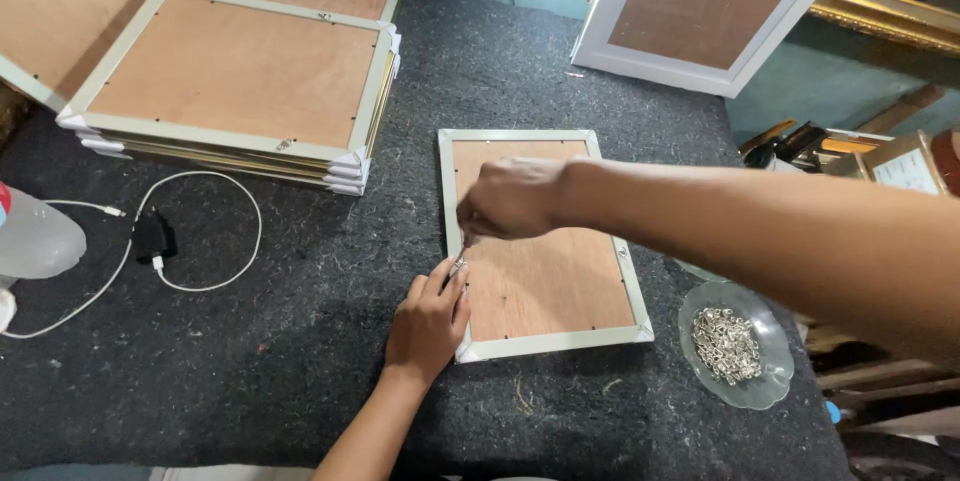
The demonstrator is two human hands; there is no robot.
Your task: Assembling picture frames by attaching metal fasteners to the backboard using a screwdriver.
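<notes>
Overhead, dark felt worktop (300, 341), left hand (428, 326) flat beside picture frame (540, 241), right hand (510, 199) pinching small tool (458, 263).

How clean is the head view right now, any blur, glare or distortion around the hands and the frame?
Head view: even, soft light, no glare on the picture frame; faint shadow under the left hand. The right hand is sharp, but its near forearm looks large and slightly soft. Wide-angle bending shows at the edges. The small metal tool is too small to make out.
</notes>
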